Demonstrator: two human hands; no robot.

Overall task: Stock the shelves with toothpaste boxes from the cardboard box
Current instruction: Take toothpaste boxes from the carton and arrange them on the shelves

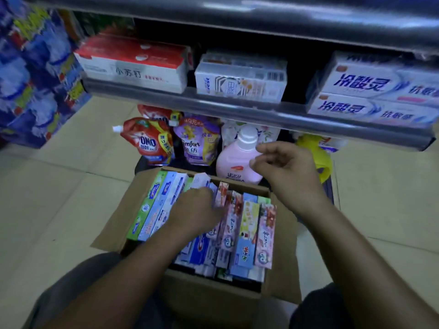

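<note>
An open cardboard box point(114, 222) stands on the floor between my knees, packed with several toothpaste boxes point(247, 231) in green, blue, pink and yellow. My left hand point(197, 211) reaches down into the middle of the box, its fingers among the toothpaste boxes; whether it grips one is hidden. My right hand point(282, 162) hovers above the box's far right corner with loosely curled fingers and holds nothing. The shelf point(213, 104) above carries red-and-white point(133, 62), pale point(240, 77) and white-and-blue point(377, 91) toothpaste boxes.
Under the shelf stand detergent pouches point(149, 141), a purple softener pouch point(198, 141), a pink bottle point(237, 160) and a yellow item point(320, 157). Blue packs point(35, 74) are stacked at the left. An upper shelf edge point(237, 17) overhangs. Tiled floor surrounds the box.
</note>
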